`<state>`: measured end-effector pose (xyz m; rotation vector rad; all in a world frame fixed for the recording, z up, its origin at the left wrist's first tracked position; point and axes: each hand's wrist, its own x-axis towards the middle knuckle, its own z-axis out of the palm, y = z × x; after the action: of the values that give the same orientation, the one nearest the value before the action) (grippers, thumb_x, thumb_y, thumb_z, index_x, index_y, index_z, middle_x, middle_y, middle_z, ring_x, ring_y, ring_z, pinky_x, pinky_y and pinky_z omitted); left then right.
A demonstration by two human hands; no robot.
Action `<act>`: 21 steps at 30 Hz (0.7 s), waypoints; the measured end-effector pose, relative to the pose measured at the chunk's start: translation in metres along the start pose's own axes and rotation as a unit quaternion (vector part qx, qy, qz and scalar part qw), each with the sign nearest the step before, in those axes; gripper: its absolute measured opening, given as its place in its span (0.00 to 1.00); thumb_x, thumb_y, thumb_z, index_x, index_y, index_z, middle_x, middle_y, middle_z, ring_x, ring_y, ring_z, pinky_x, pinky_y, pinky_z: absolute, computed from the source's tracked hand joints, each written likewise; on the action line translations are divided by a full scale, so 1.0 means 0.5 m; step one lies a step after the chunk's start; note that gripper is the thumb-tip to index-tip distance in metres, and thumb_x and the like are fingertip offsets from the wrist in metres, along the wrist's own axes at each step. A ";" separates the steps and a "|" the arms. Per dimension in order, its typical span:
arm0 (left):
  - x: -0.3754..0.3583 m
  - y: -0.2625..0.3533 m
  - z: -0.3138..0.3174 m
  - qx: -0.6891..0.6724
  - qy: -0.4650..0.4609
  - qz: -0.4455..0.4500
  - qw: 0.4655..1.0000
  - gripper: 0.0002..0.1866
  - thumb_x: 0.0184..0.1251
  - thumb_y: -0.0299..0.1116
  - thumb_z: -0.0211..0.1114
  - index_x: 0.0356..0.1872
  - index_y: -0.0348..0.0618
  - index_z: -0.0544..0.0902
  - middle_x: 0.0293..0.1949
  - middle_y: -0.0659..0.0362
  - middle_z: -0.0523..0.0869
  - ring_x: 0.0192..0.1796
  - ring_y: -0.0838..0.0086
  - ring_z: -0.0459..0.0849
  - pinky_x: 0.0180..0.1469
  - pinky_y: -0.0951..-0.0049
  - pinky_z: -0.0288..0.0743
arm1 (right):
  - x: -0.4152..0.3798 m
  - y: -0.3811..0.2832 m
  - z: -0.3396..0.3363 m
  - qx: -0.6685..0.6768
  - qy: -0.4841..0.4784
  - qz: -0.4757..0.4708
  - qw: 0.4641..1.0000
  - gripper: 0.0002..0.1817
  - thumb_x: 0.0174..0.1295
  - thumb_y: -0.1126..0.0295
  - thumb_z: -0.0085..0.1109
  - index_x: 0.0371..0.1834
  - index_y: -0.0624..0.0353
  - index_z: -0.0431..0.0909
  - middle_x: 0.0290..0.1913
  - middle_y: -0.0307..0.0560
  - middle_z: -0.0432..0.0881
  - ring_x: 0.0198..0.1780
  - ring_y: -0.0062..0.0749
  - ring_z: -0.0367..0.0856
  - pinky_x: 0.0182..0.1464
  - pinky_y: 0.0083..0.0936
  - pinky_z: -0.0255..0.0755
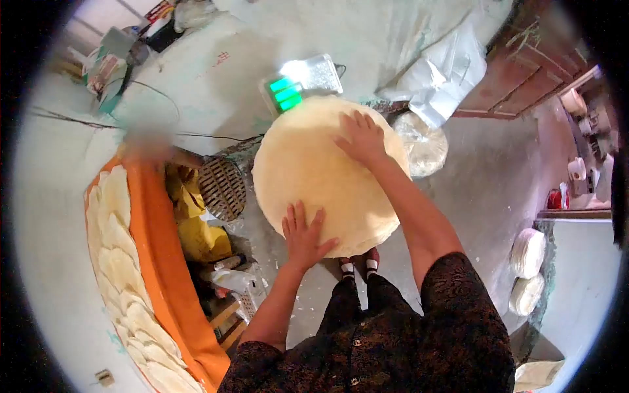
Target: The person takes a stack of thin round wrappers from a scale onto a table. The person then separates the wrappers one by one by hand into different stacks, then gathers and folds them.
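Left hand (303, 237) spread open, palm down on the near edge of the big pale round stack (331, 177); right hand (362, 139) open too, flat toward its far side! The stack sits right before the lit green display (285, 94), the bagged bundle (419, 144) just beside it.

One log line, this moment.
left hand: on pale disc, near edge | right hand: on disc, far side | scale display: lit green
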<state>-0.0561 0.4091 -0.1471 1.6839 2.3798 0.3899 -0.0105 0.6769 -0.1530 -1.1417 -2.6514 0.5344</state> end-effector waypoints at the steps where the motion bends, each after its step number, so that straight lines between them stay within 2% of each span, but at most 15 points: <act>1: -0.002 -0.004 -0.006 -0.012 -0.002 0.001 1.000 0.37 0.48 0.54 0.63 0.60 0.50 0.66 0.64 0.37 0.52 0.66 0.41 0.48 0.62 0.44 0.44 | -0.029 0.005 -0.007 0.047 0.057 -0.034 0.997 0.32 0.56 0.47 0.49 0.61 0.51 0.60 0.63 0.53 0.59 0.64 0.49 0.56 0.60 0.50 0.51; 2: -0.009 -0.009 -0.009 -0.045 0.041 0.001 0.998 0.36 0.48 0.53 0.64 0.58 0.48 0.67 0.63 0.38 0.53 0.65 0.42 0.50 0.61 0.44 0.46 | -0.073 0.009 -0.012 0.094 0.114 -0.069 0.987 0.30 0.56 0.50 0.50 0.59 0.54 0.63 0.60 0.55 0.64 0.61 0.49 0.62 0.59 0.44 0.56; 4: -0.036 -0.017 -0.016 -0.107 0.126 0.002 0.986 0.34 0.46 0.52 0.65 0.54 0.43 0.70 0.62 0.40 0.56 0.63 0.43 0.54 0.59 0.45 0.51 | -0.198 -0.014 -0.058 0.215 0.133 -0.094 0.963 0.24 0.57 0.55 0.51 0.53 0.58 0.67 0.51 0.57 0.72 0.52 0.47 0.71 0.53 0.36 0.65; 5: -0.054 -0.015 -0.024 -0.126 0.127 -0.019 0.984 0.33 0.47 0.49 0.66 0.53 0.41 0.70 0.61 0.40 0.58 0.62 0.43 0.56 0.59 0.47 0.52 | -0.263 -0.016 -0.059 0.292 0.079 -0.057 0.951 0.19 0.59 0.58 0.50 0.48 0.59 0.71 0.40 0.56 0.77 0.43 0.47 0.76 0.45 0.33 0.70; 6: -0.079 -0.010 -0.030 -0.144 0.128 -0.041 0.980 0.32 0.47 0.47 0.66 0.52 0.40 0.70 0.60 0.41 0.60 0.61 0.44 0.57 0.59 0.49 0.54 | -0.322 -0.044 -0.114 0.314 -0.110 0.036 0.942 0.16 0.59 0.60 0.49 0.44 0.60 0.72 0.33 0.52 0.78 0.37 0.43 0.78 0.41 0.32 0.71; 7: -0.108 -0.002 -0.033 -0.163 0.128 -0.065 0.976 0.32 0.47 0.45 0.67 0.52 0.38 0.70 0.59 0.41 0.62 0.60 0.44 0.59 0.59 0.51 0.55 | -0.391 -0.017 -0.057 0.394 -0.184 0.040 0.900 0.16 0.59 0.60 0.49 0.41 0.61 0.73 0.29 0.48 0.78 0.33 0.37 0.78 0.37 0.29 0.71; 8: -0.142 -0.002 -0.028 -0.163 0.121 -0.068 0.977 0.31 0.48 0.44 0.67 0.51 0.37 0.71 0.57 0.41 0.64 0.59 0.45 0.61 0.58 0.53 0.57 | -0.433 -0.072 -0.143 0.457 -0.304 0.121 0.827 0.17 0.58 0.57 0.50 0.38 0.62 0.73 0.29 0.48 0.78 0.32 0.33 0.77 0.35 0.29 0.71; 9: -0.178 -0.007 -0.015 -0.161 0.115 -0.072 0.978 0.30 0.48 0.43 0.67 0.50 0.36 0.71 0.55 0.41 0.67 0.57 0.46 0.63 0.58 0.55 0.59 | -0.478 -0.055 -0.112 0.432 -0.368 0.037 0.822 0.18 0.58 0.55 0.51 0.37 0.61 0.74 0.29 0.47 0.78 0.33 0.31 0.77 0.36 0.29 0.70; 10: -0.214 0.001 -0.006 -0.159 0.110 -0.076 0.978 0.29 0.49 0.42 0.66 0.49 0.35 0.71 0.54 0.42 0.69 0.56 0.48 0.66 0.57 0.57 0.60 | -0.512 -0.034 -0.078 0.333 -0.445 -0.066 0.829 0.17 0.57 0.57 0.52 0.43 0.57 0.73 0.31 0.46 0.78 0.32 0.29 0.78 0.37 0.27 0.72; 11: -0.254 0.024 -0.003 -0.187 0.091 -0.134 0.969 0.28 0.50 0.42 0.66 0.48 0.35 0.72 0.49 0.43 0.73 0.53 0.50 0.69 0.55 0.60 0.63 | -0.541 -0.028 -0.062 0.262 -0.481 -0.127 0.827 0.18 0.56 0.54 0.52 0.41 0.56 0.74 0.32 0.50 0.78 0.33 0.37 0.79 0.37 0.32 0.72; 12: -0.292 0.049 0.001 -0.214 0.071 -0.193 0.955 0.26 0.50 0.42 0.66 0.47 0.35 0.73 0.45 0.44 0.76 0.50 0.52 0.73 0.53 0.62 0.66 | -0.565 -0.024 -0.043 0.230 -0.495 -0.162 0.822 0.19 0.56 0.53 0.51 0.41 0.55 0.74 0.33 0.51 0.79 0.35 0.40 0.79 0.37 0.34 0.71; 13: -0.331 0.074 0.007 -0.219 0.064 -0.211 0.951 0.26 0.50 0.43 0.66 0.47 0.36 0.74 0.43 0.45 0.78 0.48 0.53 0.75 0.52 0.63 0.67 | -0.575 -0.034 -0.041 0.197 -0.508 -0.199 0.814 0.20 0.56 0.51 0.51 0.42 0.55 0.74 0.34 0.52 0.79 0.36 0.43 0.78 0.38 0.37 0.71; 18: -0.471 0.194 0.052 -0.251 0.036 -0.304 0.918 0.26 0.51 0.49 0.64 0.46 0.38 0.76 0.36 0.49 0.81 0.42 0.57 0.79 0.44 0.64 0.72 | -0.541 -0.115 -0.060 0.018 -0.494 -0.285 0.822 0.21 0.54 0.51 0.51 0.42 0.56 0.73 0.36 0.51 0.79 0.40 0.47 0.77 0.40 0.39 0.70; 21: -0.520 0.236 0.031 -0.223 0.071 -0.282 0.930 0.25 0.53 0.51 0.61 0.43 0.39 0.76 0.35 0.50 0.80 0.40 0.57 0.78 0.41 0.63 0.72 | -0.532 -0.178 -0.050 0.008 -0.431 -0.357 0.829 0.21 0.54 0.51 0.51 0.42 0.57 0.73 0.37 0.50 0.79 0.41 0.46 0.77 0.40 0.38 0.70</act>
<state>0.1397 0.2028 -0.1206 0.7588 2.4793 0.8790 0.1200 0.4317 -0.1059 0.2941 -3.4408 1.0669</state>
